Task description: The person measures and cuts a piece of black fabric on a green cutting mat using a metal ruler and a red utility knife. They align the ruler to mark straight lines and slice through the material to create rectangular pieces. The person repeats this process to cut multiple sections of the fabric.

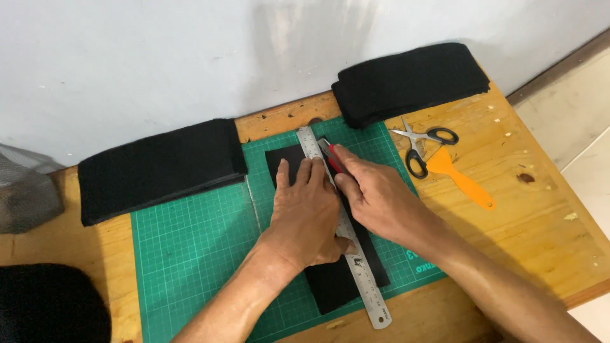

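Ruler (346,235): steel, lies slanted on the black sheet (330,279), on the green mat (190,248).
Left hand (305,213): fingers spread flat, pressing ruler and sheet together, likely so that they do not slip.
Right hand (375,194): fingers closed around a red knife (333,157), its blade against the ruler's right edge, near the far end.
Black stacks: one (159,168) left of the ruler, one (410,81) beyond it.
Scissors (422,146), orange scraper (460,178): right of the ruler, apart from both hands.

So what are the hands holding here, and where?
Right hand grips a red-and-black utility knife by its handle; left hand presses flat on the steel ruler.
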